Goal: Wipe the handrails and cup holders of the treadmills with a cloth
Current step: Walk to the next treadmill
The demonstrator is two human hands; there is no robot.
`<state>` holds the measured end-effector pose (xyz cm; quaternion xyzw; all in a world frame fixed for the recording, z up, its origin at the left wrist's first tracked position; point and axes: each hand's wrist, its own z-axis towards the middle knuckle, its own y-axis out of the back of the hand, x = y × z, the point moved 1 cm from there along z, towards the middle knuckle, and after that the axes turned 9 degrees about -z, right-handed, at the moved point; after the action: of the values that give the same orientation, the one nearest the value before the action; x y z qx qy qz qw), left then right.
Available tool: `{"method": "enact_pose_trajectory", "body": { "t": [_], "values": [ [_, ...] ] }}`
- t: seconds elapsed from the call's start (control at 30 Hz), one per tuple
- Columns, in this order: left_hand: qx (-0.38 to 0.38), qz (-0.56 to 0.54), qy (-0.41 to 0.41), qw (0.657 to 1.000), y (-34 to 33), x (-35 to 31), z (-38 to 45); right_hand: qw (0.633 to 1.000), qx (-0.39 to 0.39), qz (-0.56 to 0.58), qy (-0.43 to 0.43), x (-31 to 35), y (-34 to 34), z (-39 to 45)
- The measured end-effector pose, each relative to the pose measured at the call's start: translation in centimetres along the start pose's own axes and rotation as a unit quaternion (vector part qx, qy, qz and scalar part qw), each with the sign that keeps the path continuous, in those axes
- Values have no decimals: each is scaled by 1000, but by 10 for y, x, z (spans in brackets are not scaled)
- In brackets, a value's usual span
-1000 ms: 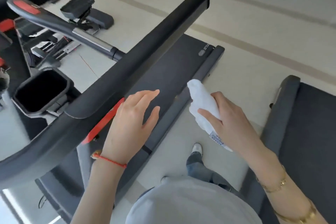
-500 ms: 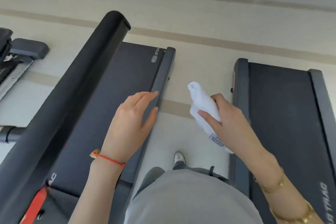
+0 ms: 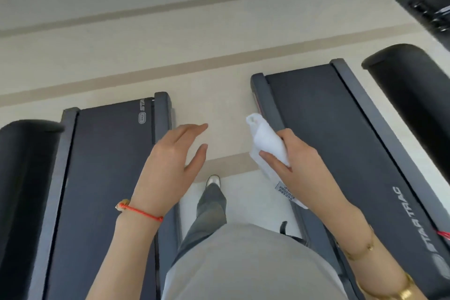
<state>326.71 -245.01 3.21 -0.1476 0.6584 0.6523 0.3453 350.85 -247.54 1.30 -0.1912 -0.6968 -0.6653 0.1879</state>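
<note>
Person standing between two treadmills. Right hand grips the white cloth above the right treadmill; left hand open, empty. Risk: loosely bunched cloth may slip; handrail lies well apart.

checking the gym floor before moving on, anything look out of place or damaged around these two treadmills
Nothing stands out. The two dark grey treadmill decks lie parallel on the pale striped floor, with no spills or debris visible. The right hand grips a rolled white cloth; the left hand is open, holding nothing.
</note>
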Motion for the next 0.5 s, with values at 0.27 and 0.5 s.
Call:
{"method": "enact_pose_trajectory", "body": {
  "t": [0.27, 0.5],
  "values": [
    [102, -41, -142, 984, -18, 1, 151, 987, -85, -6, -133, -14, 17, 64],
    [194, -55, -293, 935, -41, -31, 273, 946, -184, 16, -265, -20, 36, 109]
  ]
}}
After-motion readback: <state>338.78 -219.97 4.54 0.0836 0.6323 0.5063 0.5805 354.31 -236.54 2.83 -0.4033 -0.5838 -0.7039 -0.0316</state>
